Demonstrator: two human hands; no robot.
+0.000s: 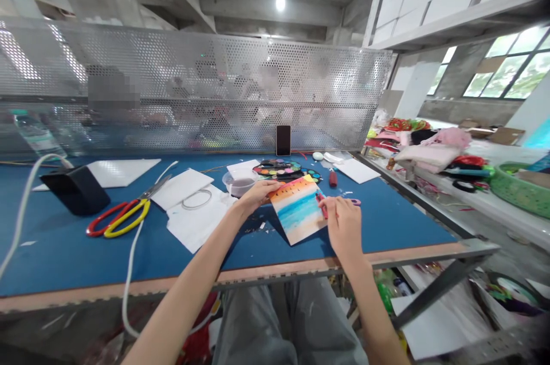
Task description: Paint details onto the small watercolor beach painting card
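My left hand (256,196) pinches the left edge of a painted paper card (296,211), which lies tilted on the blue tabletop (77,256). The card shows bands of blue and orange, like a beach scene. My right hand (344,227) grips a small red stick-shaped tool (321,205) at the card's right edge. A pink item (355,201) pokes out beyond that hand. Just above the left hand stands a clear cup (239,183) of murky liquid, and a round watercolour palette (277,170) lies beyond the card.
Red-and-yellow-handled scissors (122,217) and white paper sheets (193,210) lie left of my hands. A black phone (283,140) stands upright at the back, before a perforated metal screen (215,90). Cloth and craft materials (429,153) crowd a shelf to the right.
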